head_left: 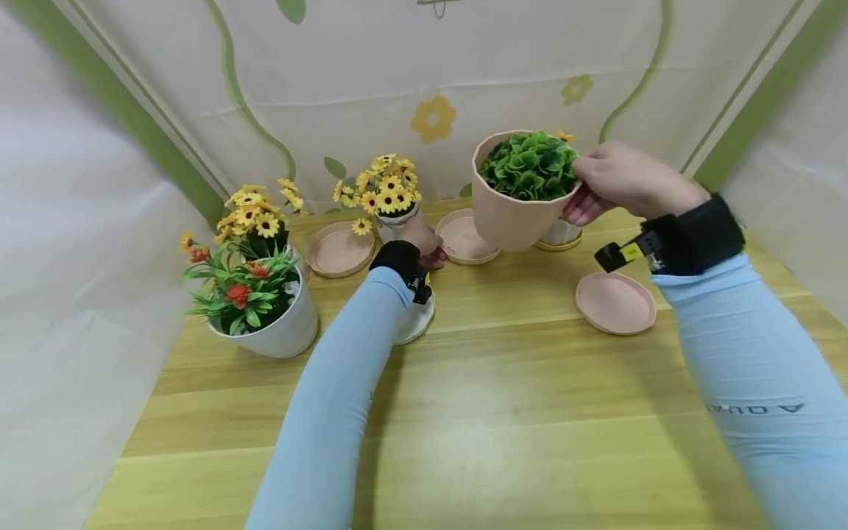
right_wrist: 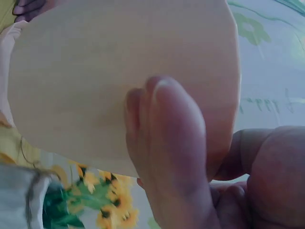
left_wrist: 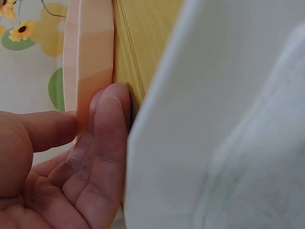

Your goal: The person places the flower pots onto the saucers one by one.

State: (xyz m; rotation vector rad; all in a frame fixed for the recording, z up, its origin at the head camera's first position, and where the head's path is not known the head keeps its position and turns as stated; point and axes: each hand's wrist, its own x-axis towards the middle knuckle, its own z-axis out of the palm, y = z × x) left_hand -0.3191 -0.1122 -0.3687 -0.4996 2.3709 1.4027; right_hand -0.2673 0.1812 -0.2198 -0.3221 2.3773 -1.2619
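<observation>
My right hand (head_left: 599,188) grips a pink pot (head_left: 513,213) by its rim and holds it in the air above the table's back, tilted a little. The pot is filled with a green leafy plant (head_left: 530,163). In the right wrist view my fingers (right_wrist: 167,143) lie flat against the pot's wall (right_wrist: 95,71). My left hand (head_left: 427,246) reaches to a pink saucer (head_left: 464,239) just under the raised pot. In the left wrist view thumb and fingers (left_wrist: 107,124) pinch the saucer's rim (left_wrist: 90,62), beside a white pot (left_wrist: 214,119).
On the wooden table (head_left: 503,412) stand a white pot with red flowers (head_left: 265,309), yellow-flower pots (head_left: 387,195), a white pot (head_left: 416,320) under my left wrist, and another (head_left: 562,234) behind the pink one. Two more pink saucers (head_left: 338,250) (head_left: 615,302) lie flat. Cloth walls close three sides.
</observation>
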